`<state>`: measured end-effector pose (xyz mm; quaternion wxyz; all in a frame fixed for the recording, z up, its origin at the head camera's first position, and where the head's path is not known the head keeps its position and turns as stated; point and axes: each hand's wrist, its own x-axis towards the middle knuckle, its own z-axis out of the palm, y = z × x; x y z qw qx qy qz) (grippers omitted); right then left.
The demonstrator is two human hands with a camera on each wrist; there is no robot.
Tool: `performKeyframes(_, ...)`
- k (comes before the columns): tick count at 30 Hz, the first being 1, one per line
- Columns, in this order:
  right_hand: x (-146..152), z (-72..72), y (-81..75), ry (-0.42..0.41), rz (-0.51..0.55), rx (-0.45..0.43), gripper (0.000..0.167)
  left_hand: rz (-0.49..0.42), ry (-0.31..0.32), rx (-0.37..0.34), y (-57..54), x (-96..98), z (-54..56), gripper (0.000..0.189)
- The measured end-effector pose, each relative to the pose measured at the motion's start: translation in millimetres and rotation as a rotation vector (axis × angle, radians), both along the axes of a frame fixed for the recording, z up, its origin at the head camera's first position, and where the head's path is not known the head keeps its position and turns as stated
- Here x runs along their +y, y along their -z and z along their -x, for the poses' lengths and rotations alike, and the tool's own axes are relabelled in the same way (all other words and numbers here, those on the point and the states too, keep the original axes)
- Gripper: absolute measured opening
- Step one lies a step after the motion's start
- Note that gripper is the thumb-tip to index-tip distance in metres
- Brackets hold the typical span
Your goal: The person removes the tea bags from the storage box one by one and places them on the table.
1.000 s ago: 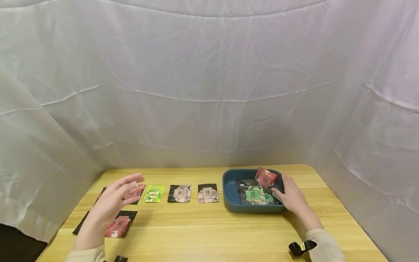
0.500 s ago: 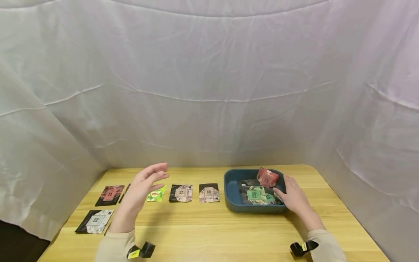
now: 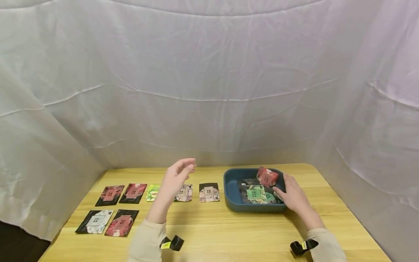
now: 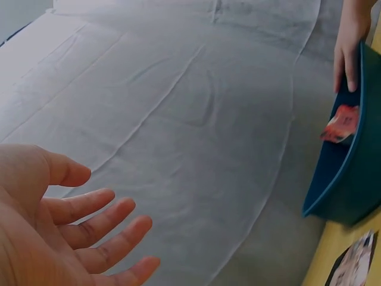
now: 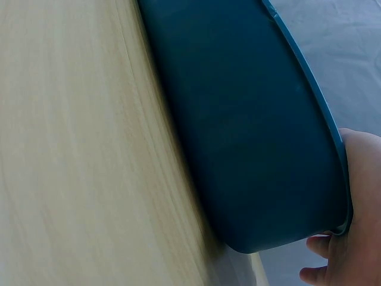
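Note:
My left hand (image 3: 175, 180) is in the air over the row of tea sachets, holding nothing. Its fingers are spread and relaxed in the left wrist view. Below it, a black-and-pale sachet (image 3: 186, 193) and a green-yellow Lipton sachet (image 3: 152, 192) are partly covered by the hand and arm. My right hand (image 3: 292, 194) grips the right end of a blue plastic bin (image 3: 231, 203), thumb inside the rim and fingers over the outside. Inside the bin lie a red sachet (image 3: 267, 177), a green-labelled sachet (image 3: 254, 194) and others overlapping them.
Left of the bin lies a black-and-pink sachet (image 3: 208, 193). Two red-and-black sachets (image 3: 110, 195) sit at the far left. In front of them are a white-and-black sachet (image 3: 95, 221) and another red one (image 3: 121, 223). A grey-white curtain (image 3: 209, 120) encloses the wooden table (image 3: 235, 233).
My left hand has moved right, from above the left-hand red sachets toward the bin, uncovering those sachets. My right hand and the bin stay in place.

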<state>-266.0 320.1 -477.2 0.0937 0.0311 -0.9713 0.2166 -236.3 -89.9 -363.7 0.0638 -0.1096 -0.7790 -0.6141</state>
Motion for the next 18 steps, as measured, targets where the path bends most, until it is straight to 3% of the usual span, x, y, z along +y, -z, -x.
performKeyframes(8,-1,-0.6,-0.5,-0.002,0.001,0.011,0.080,0.049,0.031,0.094,8.7,39.2,7.6,0.032)
performKeyframes(18,-1,-1.9,-1.2,-0.001,-0.011,0.018,0.079,0.092,0.094,0.101,32.1,86.2,21.8,0.037)
